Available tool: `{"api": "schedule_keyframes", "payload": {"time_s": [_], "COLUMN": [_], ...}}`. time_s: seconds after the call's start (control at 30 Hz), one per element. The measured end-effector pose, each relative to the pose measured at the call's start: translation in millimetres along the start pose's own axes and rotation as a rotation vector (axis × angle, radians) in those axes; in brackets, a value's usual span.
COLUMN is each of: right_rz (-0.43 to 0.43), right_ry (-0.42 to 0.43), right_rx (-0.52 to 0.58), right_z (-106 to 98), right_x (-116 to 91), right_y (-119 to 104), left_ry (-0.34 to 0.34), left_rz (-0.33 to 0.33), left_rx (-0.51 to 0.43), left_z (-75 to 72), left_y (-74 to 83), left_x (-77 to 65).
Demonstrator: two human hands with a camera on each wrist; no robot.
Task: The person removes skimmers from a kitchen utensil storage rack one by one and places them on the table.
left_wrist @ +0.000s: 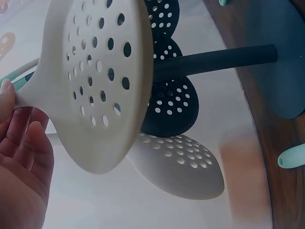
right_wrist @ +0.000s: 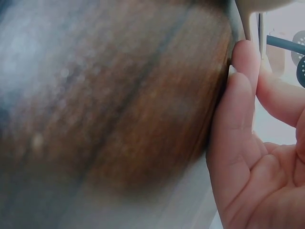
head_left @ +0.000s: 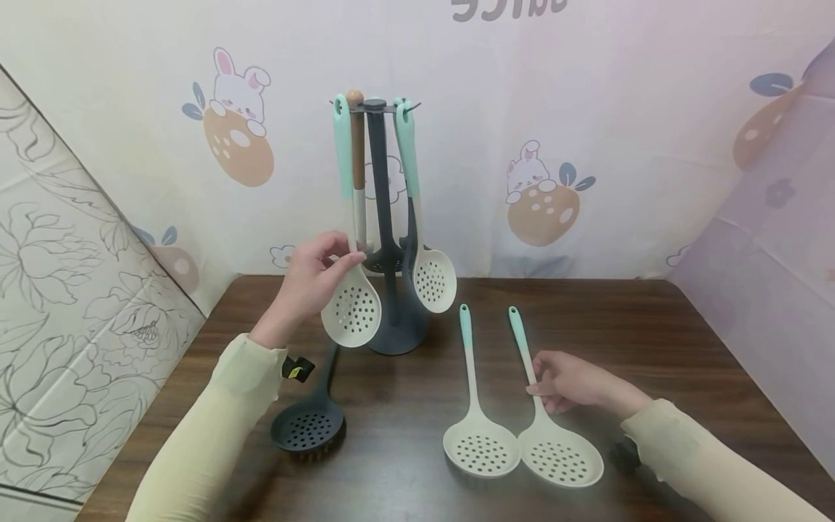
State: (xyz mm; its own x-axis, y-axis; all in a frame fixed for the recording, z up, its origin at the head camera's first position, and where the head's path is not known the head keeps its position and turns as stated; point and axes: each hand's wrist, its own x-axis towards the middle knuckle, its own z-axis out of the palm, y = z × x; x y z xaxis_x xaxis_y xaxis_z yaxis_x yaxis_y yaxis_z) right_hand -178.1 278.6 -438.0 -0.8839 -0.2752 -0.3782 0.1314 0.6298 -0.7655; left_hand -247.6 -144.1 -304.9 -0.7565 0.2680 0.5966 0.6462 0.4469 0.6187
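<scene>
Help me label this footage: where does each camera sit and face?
Head: on the head, facing forward-down at the table; left grip, right grip, sleeves show.
Left wrist: worn there, facing the held spoon; left grip shows.
Right wrist: worn there, facing the blurred table; right grip shows.
Head and left wrist share the stand.

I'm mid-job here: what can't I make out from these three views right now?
Head view: the handle end of the dark skimmer, hidden behind the pale skimmer in the left hand.
Head view: the backdrop lettering, cut off by the top edge.
Left wrist view: part of the stand, its base cut off by the right edge.
Right wrist view: fine detail of the tabletop, lost to blur.
</scene>
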Motion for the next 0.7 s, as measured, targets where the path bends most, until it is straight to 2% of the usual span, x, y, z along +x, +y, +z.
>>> {"api": "schedule_keyframes", "payload": {"time_s": [0.23, 0.47, 0.7], "right_rz": [0.021, 0.006, -0.016], "right_ry": [0.018, 0.002, 0.002], "right_rx": [-0.012, -0.011, -0.007], "right_z": [0, -1, 0], "right_x": [1, 0, -1], "right_y": [0, 1, 1], "left_ry": [0.003, 0.012, 0.024], "left_rz": [0.012, 0.011, -0.031], "left_rx": [0.021, 0.017, 0.034], "left_z": [-2.3, -4.9, -12.8], "left_y": [-0.5, -0.3, -2.8], "left_x": [-1.7, -2.4, -6.6]}}
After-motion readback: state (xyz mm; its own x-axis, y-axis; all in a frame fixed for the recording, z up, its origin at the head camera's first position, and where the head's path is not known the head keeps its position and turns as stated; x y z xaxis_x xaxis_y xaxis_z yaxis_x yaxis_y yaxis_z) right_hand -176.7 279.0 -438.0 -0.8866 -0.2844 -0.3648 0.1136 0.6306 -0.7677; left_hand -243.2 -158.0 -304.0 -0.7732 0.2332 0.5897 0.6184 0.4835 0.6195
